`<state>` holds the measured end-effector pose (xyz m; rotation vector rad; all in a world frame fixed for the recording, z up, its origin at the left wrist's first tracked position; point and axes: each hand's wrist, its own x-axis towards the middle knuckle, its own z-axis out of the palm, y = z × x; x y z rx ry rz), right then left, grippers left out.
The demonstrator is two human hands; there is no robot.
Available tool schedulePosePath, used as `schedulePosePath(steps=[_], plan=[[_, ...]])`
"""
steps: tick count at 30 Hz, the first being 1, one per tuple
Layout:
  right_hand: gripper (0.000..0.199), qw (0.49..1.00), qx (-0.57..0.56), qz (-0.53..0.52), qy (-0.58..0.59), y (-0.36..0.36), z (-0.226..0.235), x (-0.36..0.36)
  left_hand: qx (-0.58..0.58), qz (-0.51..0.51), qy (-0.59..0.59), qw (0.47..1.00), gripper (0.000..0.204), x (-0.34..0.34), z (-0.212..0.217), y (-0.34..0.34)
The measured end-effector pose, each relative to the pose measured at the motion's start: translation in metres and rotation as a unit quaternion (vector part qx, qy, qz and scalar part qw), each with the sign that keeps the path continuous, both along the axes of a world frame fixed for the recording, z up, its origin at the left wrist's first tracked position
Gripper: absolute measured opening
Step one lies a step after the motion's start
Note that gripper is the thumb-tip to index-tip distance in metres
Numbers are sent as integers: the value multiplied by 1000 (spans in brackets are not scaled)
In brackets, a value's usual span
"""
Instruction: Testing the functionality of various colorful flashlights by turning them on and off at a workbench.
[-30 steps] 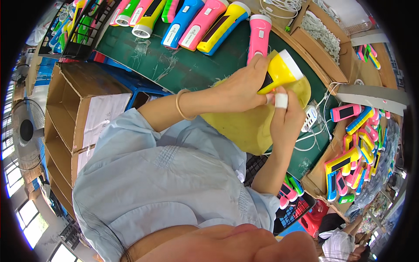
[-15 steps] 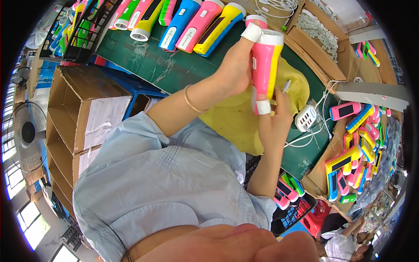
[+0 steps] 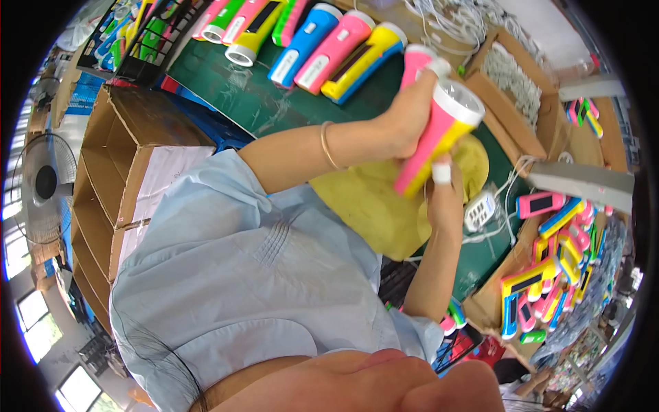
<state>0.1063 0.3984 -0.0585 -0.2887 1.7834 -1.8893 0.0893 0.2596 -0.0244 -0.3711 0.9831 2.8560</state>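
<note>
Head view: since half a second ago the pink-and-yellow flashlight (image 3: 434, 141) has tipped from nearly upright to a slant, its white head up and to the right, its pink tail down by the right hand. A second ago it lay lower, against the yellow cloth (image 3: 374, 206). The left hand (image 3: 410, 113) has its grip closed around the upper body of the flashlight, fingers wrapped behind it. The right hand (image 3: 445, 196), one fingertip taped white, touches the lower end; how tightly its grip closes cannot be told. The flashlight is held in the air above the cloth and the green bench (image 3: 274, 103).

Along the far side of the bench lies a row of flashlights (image 3: 322, 44) in blue, pink, yellow and green. An open cardboard box (image 3: 130, 158) with a white rectangular label on its flap stands to the left. To the right, a cardboard tray (image 3: 542, 275) holds flat pink, yellow and blue lamps. A white charger (image 3: 479, 209) lies just beside the right hand.
</note>
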Motion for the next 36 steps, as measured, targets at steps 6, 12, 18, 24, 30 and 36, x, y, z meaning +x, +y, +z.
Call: schedulePosePath(steps=[6,12,18,24,30,36], plan=[[49,943,-192,-271,-35,123,38,-12,-571,72,167,801,39,-84,-1,-107],[47,806,72,-573,131,282,73,-83,-900,240,73,356,35,-231,-62,-331],[42,734,200,-623,181,289,67,-121,-911,171,1,375,58,-251,-64,-295],[44,834,101,-500,209,212,75,-77,-857,270,-43,436,44,-283,-82,-334],[41,890,-31,-434,132,121,58,-4,-862,99,-95,488,65,-278,-68,-301],[24,924,-48,-369,84,68,44,17,-828,272,-66,485,45,-233,-43,-269]])
